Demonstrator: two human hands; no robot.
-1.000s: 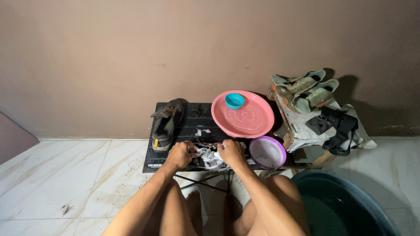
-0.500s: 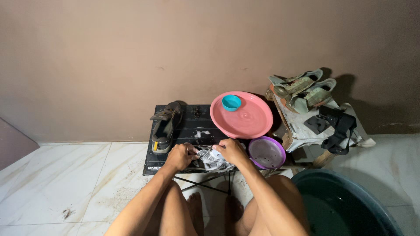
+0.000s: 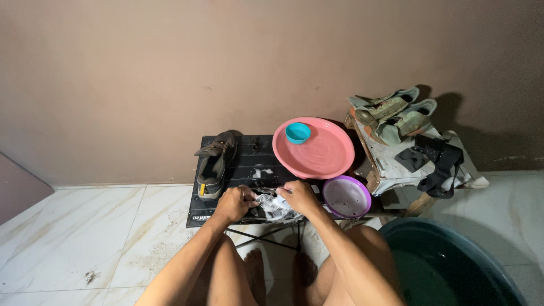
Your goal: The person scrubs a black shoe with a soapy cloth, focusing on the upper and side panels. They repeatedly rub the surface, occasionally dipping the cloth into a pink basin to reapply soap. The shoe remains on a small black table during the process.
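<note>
Brown wall (image 3: pixel 141 68), marble floor (image 3: pixel 85 238); black folding table (image 3: pixel 255 158), soapy shoe (image 3: pixel 275 207) gripped.

Both forearms reach forward, left hand (image 3: pixel 233 203) and right hand (image 3: pixel 298 196) close together, fingers curled shut.

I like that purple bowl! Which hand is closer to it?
Right. The right hand sits just left of the round purple plastic bowl, nearly touching it. The left hand is farther left, beyond the soapy item.
</note>
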